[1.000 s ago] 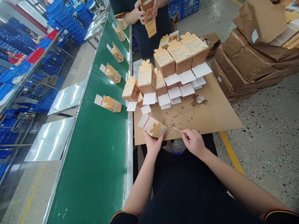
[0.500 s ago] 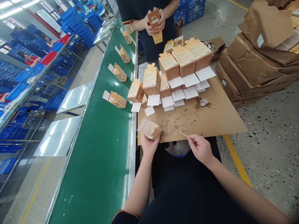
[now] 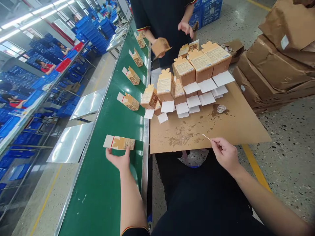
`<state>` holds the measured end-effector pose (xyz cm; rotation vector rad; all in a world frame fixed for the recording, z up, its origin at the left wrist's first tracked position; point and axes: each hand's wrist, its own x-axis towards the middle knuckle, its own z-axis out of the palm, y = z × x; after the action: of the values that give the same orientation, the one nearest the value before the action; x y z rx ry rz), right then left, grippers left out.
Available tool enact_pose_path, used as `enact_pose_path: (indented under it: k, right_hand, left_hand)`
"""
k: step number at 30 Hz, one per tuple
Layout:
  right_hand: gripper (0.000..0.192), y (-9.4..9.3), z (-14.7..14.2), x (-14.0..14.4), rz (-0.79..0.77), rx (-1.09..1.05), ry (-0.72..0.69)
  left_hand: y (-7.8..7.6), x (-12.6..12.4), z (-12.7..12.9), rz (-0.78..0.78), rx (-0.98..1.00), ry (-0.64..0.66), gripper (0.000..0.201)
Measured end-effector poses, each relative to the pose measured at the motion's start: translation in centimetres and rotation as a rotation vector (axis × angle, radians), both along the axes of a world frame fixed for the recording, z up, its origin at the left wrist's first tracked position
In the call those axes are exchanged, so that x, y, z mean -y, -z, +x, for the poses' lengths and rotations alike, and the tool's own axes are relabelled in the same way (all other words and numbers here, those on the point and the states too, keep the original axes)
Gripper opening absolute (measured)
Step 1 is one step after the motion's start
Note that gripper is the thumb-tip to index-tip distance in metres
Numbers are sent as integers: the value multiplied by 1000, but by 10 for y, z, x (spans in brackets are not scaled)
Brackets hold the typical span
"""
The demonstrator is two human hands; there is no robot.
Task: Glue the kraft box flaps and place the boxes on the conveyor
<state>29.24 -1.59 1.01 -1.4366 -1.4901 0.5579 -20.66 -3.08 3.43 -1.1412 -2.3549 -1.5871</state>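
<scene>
Cardboard carton [image 3: 119, 143] (flat, tan) on belt; right hand [image 3: 225, 154] pinches thin stick [image 3: 206, 137].

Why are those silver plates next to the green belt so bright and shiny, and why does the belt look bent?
In the head view, ceiling lights bounce off the metal plates as white glare; the wide lens curves the green belt; the co-worker's hand is slightly blurred, while the left hand and carton look sharp.

Tan carton [image 3: 119, 143] flat on green belt [image 3: 103, 196]

Packing factory — conveyor belt [image 3: 108, 183], blue crates [image 3: 91, 29]
</scene>
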Motion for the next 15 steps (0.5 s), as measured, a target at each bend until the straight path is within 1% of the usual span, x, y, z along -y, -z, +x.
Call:
enact_pose_path:
  k: [1, 2, 3, 4, 5, 6, 7, 9, 10, 11, 12, 13, 14, 15]
  right_hand:
    - [43, 1, 4, 1, -4, 3, 23]
    - [43, 1, 7, 2, -8, 5, 47]
    - [43, 2, 10, 3, -13, 3, 69]
    - [43, 2, 13, 2, -14, -2, 84]
    - [42, 1, 14, 1, -13, -8, 88]
    - [42, 1, 15, -1, -9, -13, 83]
    - [43, -1, 15, -4, -6, -16, 71]
    - [43, -4, 12, -10, -4, -11, 42]
    - [44, -6, 10, -13, -3, -7, 33]
    - [45, -8, 9, -15, 0, -5, 31]
    - [46, -9, 8, -16, 5, -6, 33]
    - [47, -10, 8, -15, 13, -8, 41]
    - [47, -11, 9, -14, 20, -10, 50]
    - [47, -12, 11, -12, 26, -10, 58]
  left_hand:
    - [-3, 1, 7, 82, -119, -60, 88]
    - [-6, -2, 16, 166, -201, -94, 77]
    - [-8, -11, 27, 229, -232, -78, 67]
    - [-11, -24, 40, 260, -215, -9, 59]
    - [-14, -44, 55, 266, -150, 87, 54]
    - [-17, -68, 70, 217, -43, 192, 54]
    - [-20, -95, 84, 154, 85, 243, 57]
    - [-27, -148, 109, 10, 380, 233, 64]
    - [-30, -171, 119, -57, 520, 224, 65]
    - [-32, -188, 126, -106, 626, 221, 66]
    - [-32, -198, 132, -136, 695, 226, 66]
    - [-31, -200, 136, -149, 728, 242, 65]
    - [-29, -196, 140, -150, 731, 262, 65]
    - [-25, -186, 142, -145, 716, 278, 66]
